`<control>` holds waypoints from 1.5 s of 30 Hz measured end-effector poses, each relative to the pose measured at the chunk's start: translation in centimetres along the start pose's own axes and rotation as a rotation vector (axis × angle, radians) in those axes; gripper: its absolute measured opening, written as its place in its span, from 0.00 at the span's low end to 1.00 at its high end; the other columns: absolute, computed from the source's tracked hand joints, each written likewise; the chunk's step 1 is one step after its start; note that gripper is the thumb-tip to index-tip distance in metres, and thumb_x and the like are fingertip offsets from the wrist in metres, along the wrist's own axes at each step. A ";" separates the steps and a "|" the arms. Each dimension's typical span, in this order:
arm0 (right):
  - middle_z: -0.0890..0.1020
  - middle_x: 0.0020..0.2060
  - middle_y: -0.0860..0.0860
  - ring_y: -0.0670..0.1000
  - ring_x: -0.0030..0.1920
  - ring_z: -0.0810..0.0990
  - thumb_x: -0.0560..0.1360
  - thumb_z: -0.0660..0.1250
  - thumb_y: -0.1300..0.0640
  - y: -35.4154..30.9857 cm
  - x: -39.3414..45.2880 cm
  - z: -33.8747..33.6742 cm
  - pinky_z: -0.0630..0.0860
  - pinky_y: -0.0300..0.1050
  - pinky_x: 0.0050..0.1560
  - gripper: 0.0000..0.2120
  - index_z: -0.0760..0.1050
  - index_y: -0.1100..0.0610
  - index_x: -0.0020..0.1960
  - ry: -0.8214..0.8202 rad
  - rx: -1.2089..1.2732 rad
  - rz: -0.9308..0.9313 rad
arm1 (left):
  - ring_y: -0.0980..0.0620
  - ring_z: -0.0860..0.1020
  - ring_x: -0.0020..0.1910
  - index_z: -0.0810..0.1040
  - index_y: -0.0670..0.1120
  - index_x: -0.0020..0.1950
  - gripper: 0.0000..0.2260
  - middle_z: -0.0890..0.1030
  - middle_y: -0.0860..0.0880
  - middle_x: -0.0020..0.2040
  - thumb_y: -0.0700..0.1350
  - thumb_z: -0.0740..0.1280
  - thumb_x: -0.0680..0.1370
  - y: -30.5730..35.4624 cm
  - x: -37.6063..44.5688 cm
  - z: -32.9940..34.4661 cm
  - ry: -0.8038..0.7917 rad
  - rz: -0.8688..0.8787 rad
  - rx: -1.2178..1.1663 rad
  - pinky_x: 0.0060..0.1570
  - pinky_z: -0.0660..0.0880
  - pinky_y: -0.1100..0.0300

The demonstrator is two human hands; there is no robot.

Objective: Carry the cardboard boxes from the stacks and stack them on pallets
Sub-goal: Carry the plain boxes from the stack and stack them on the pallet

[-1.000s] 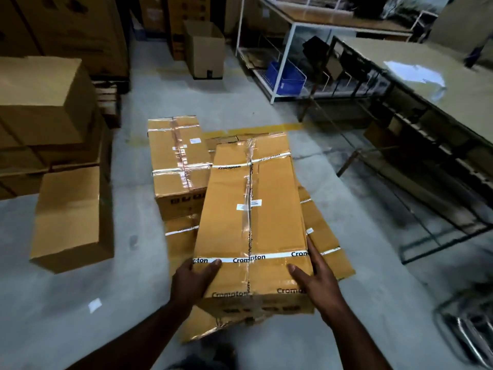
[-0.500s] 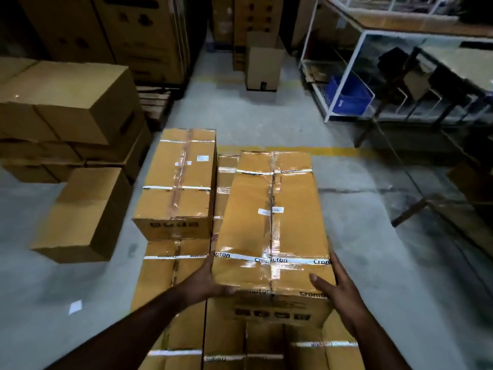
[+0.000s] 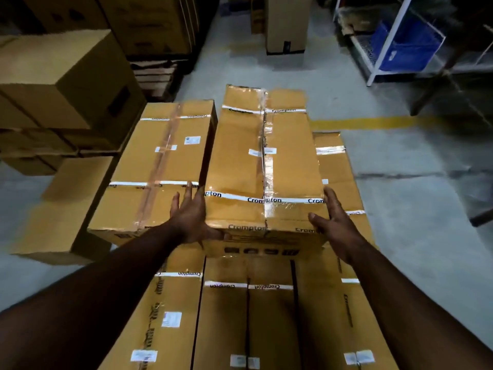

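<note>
A long cardboard box (image 3: 266, 166), sealed with clear tape and white Crompton straps, lies on a lower layer of similar boxes (image 3: 248, 316). It sits close beside another taped box (image 3: 160, 169) on its left. My left hand (image 3: 190, 214) presses the box's near left corner with its fingers spread and straight. My right hand (image 3: 333, 222) presses flat against the near right side, fingers straight. Whatever is under the stack is hidden.
Plain brown cartons (image 3: 61, 76) are stacked at the left, with one carton (image 3: 66, 209) on the floor beside my stack. A wooden pallet (image 3: 154, 73) lies behind them. Far ahead stands an upright box (image 3: 286, 22). A white rack with a blue crate (image 3: 402, 46) is at the right, behind a yellow floor line (image 3: 373, 122).
The box has moved forward and down onto the lower layer, next to the left box. My hands slid from its top near end to its sides. The view came closer.
</note>
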State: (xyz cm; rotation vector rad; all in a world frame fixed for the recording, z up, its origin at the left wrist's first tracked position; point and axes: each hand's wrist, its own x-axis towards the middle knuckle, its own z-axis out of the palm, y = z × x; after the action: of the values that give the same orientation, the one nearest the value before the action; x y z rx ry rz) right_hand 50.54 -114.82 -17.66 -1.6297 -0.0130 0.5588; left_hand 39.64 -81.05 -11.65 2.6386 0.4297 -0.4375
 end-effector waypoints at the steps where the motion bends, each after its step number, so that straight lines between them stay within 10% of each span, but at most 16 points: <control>1: 0.54 0.83 0.43 0.52 0.80 0.59 0.81 0.69 0.64 0.4 1.1 0.4 0.71 0.53 0.70 0.44 0.49 0.34 0.82 -0.003 0.013 0.001 | 0.43 0.32 0.81 0.38 0.47 0.83 0.67 0.42 0.44 0.85 0.67 0.80 0.63 -0.4 0.8 0.1 -0.005 -0.025 0.062 0.79 0.33 0.41; 9: 0.55 0.82 0.36 0.45 0.82 0.53 0.82 0.65 0.69 5.4 4.4 4.0 0.66 0.56 0.76 0.47 0.43 0.34 0.83 -0.090 -0.102 -0.052 | 0.33 0.35 0.80 0.32 0.55 0.82 0.66 0.29 0.45 0.82 0.75 0.74 0.62 -7.0 4.0 5.9 -0.157 -0.297 0.128 0.77 0.42 0.29; 16: 0.59 0.83 0.47 0.51 0.79 0.63 0.69 0.83 0.52 8.0 3.1 4.7 0.69 0.51 0.75 0.63 0.36 0.36 0.82 -0.121 -0.649 -0.077 | 0.33 0.39 0.81 0.29 0.55 0.81 0.63 0.33 0.46 0.83 0.72 0.73 0.67 -7.8 3.7 7.9 -0.059 -0.256 0.132 0.76 0.45 0.29; 30: 0.64 0.81 0.56 0.62 0.74 0.71 0.75 0.75 0.62 8.2 2.8 8.1 0.74 0.57 0.67 0.43 0.58 0.42 0.83 0.191 -0.969 -0.194 | 0.32 0.52 0.81 0.34 0.56 0.83 0.51 0.43 0.45 0.85 0.71 0.66 0.75 -8.9 3.7 7.3 -0.036 -0.223 0.244 0.76 0.60 0.34; 34: 0.56 0.83 0.55 0.64 0.79 0.59 0.74 0.76 0.53 5.5 0.0 9.6 0.64 0.60 0.75 0.42 0.59 0.52 0.82 0.198 -1.099 -0.138 | 0.36 0.58 0.80 0.51 0.49 0.85 0.43 0.55 0.42 0.83 0.60 0.71 0.78 -8.4 1.7 6.8 0.004 -0.171 0.104 0.78 0.58 0.41; 38: 0.81 0.64 0.53 0.53 0.63 0.78 0.77 0.73 0.59 2.2 -8.9 14.1 0.76 0.51 0.65 0.25 0.73 0.54 0.72 0.120 -0.765 -0.317 | 0.40 0.73 0.71 0.72 0.43 0.75 0.26 0.75 0.41 0.72 0.45 0.73 0.78 -6.4 -8.0 7.8 0.182 -0.094 -0.270 0.70 0.69 0.51; 45: 0.84 0.51 0.47 0.42 0.50 0.82 0.79 0.71 0.61 -5.6 -25.8 20.0 0.79 0.35 0.52 0.12 0.81 0.55 0.61 0.003 -0.475 -0.361 | 0.49 0.83 0.49 0.82 0.43 0.48 0.06 0.85 0.47 0.49 0.35 0.66 0.76 -4.5 -27.0 2.5 0.296 -0.123 -0.659 0.56 0.79 0.52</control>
State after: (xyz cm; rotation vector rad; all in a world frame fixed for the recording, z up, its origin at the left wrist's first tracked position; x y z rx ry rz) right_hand 22.37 -103.83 -4.11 -2.0277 -0.4592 0.2835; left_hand 13.11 -84.46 -5.52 2.0355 0.6936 0.0665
